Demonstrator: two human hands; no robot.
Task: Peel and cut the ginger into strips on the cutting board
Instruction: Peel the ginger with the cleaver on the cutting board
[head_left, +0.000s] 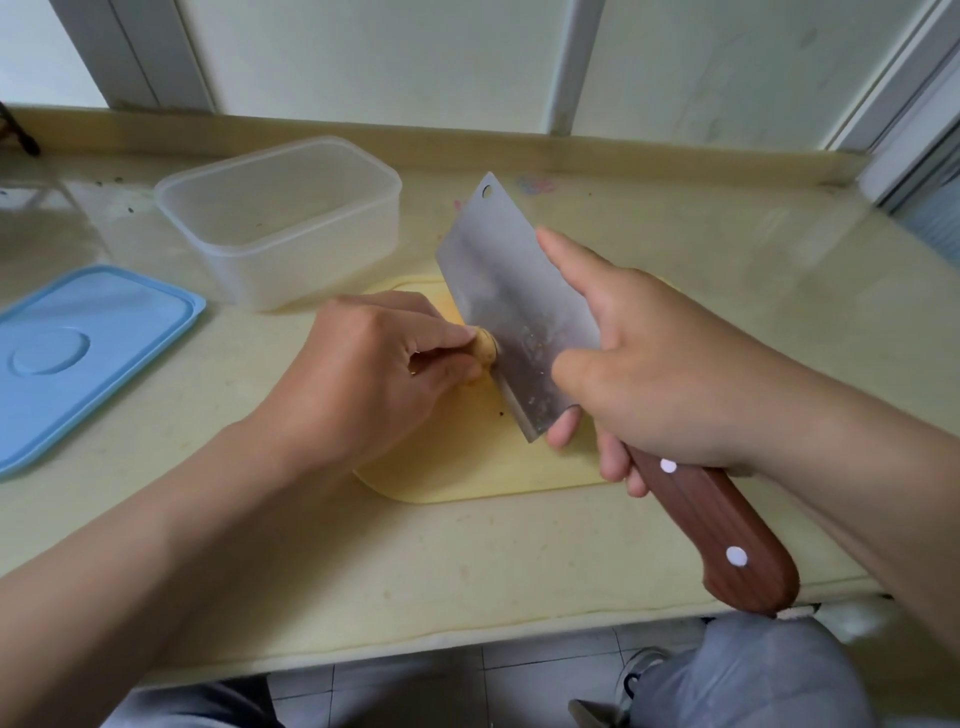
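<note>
The ginger (484, 353) lies on the yellow cutting board (467, 470), almost wholly covered by the left hand (363, 369); only 1 tan end is seen, and the edge of the cleaver (506, 291) is set against it. The step is judged to be peeling or trimming that end; which of the 2 cannot be told.

For a clean pass, the blade should be kept shallow and drawn away from the holding fingers, so that only skin is taken. The piece should be turned a little after each stroke, and the fingertips kept tucked back from the edge, since little of the root is left to hold.

The left thumb and fingers are curled close together and the ginger is pinched between them. On the right hand (654, 374), the index finger is stretched along the top of the blade, the thumb is pressed on its flat, and the other 3 fingers are wrapped round the wooden handle (727, 530).
</note>
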